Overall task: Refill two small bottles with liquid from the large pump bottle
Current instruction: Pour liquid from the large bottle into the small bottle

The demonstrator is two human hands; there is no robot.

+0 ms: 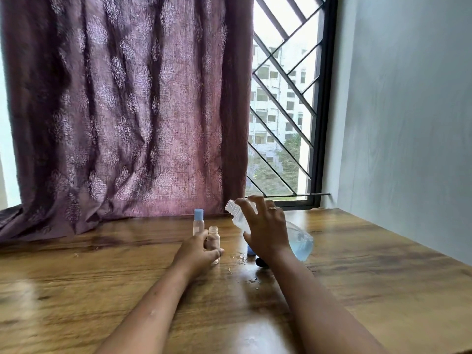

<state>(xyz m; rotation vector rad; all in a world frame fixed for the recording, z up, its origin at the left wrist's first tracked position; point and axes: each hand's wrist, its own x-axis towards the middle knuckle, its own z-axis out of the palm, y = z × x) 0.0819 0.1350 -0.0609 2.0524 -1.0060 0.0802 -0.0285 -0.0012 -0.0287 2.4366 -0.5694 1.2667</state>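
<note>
My right hand (267,232) grips the large clear bottle (300,242), tilted with its uncapped neck (231,206) pointing up and to the left. Pale blue liquid pools at its lower right end. My left hand (198,252) holds a small clear bottle (214,240) upright on the table, its mouth uncapped. Just behind it stands a second small clear bottle (198,222) with a blue cap on. A small blue cap (250,250) and a dark object (260,262) lie partly hidden under my right wrist.
The wooden table (357,290) carries small wet spots (251,279) near the bottles. A purple patterned curtain (127,111) hangs behind, its hem on the table's far edge. A barred window (283,111) and a pale wall (408,123) stand at the right.
</note>
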